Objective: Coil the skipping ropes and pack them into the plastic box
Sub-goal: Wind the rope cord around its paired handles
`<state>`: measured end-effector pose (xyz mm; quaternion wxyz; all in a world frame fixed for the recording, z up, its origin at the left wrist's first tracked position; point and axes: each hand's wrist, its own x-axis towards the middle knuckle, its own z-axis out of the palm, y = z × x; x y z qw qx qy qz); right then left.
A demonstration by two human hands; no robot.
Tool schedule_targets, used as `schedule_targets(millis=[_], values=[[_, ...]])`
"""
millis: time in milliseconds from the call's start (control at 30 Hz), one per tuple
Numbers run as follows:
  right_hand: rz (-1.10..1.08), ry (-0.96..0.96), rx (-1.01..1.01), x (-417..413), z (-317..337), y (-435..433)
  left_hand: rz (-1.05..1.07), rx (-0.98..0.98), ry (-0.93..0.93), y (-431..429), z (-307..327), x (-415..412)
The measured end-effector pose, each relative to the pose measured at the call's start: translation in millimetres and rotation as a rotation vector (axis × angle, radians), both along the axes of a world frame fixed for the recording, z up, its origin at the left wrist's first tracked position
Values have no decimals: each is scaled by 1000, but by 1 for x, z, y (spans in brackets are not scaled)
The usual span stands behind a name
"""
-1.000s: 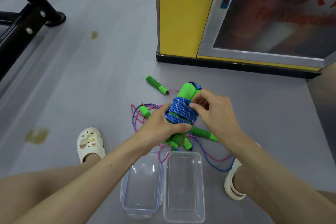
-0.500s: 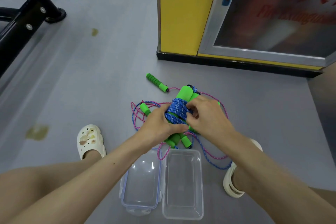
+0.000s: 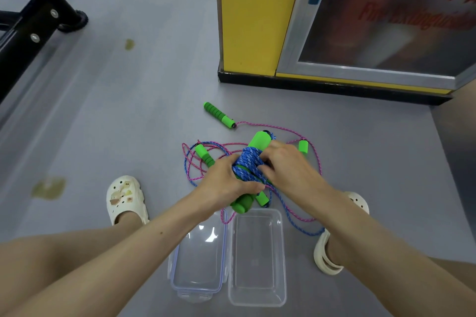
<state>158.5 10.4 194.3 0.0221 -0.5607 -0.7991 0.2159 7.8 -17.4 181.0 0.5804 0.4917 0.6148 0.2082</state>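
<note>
Your left hand [image 3: 225, 183] gripped the coiled blue rope [image 3: 246, 162] above the floor, steadying it so your right hand [image 3: 289, 171] could pinch its wraps, likely tucking the end. The plastic box [image 3: 257, 300] sat open just below.

The left hand [image 3: 224, 183] grips a blue braided skipping rope [image 3: 247, 162] wound in tight coils round thick green foam handles [image 3: 258, 140]. The right hand [image 3: 291, 170] curls its fingers into the coils from the other side. Under the bundle, a loose pink braided rope [image 3: 270, 126] and a loose blue cord [image 3: 296, 226] lie tangled on the grey floor [image 3: 128, 123], with a slim ribbed green handle [image 3: 219, 114] beyond. Nearer the person stands an open clear rectangular plastic box [image 3: 257, 265], its clear lid [image 3: 198, 265] lying against its left side. A white clog [image 3: 126, 198] sits at the left.
</note>
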Motion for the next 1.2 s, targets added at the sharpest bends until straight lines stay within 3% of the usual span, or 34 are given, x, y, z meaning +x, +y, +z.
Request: schedule_targets(millis=[133,233,400,633,833,1000,1200], values=[[-12,16,19,0,0,-4,-30,-25,-8,-2,1,0],[-58,154,83,3,1,-5,-23,-29,-38,0,8,-2],[-98,336,4,4,0,-8,-73,-68,-42,3,11,-12],[17,-7,-13,-8,-7,-14,-99,-23,79,-7,1,-14],[-136,394,-45,0,-3,-12,-88,-80,-34,0,14,-18],[-236,539,-239,3,-6,-18,-154,-29,41,2,17,-24],[-325,572,-371,-3,-9,-22,-130,-31,36,-4,13,-22]])
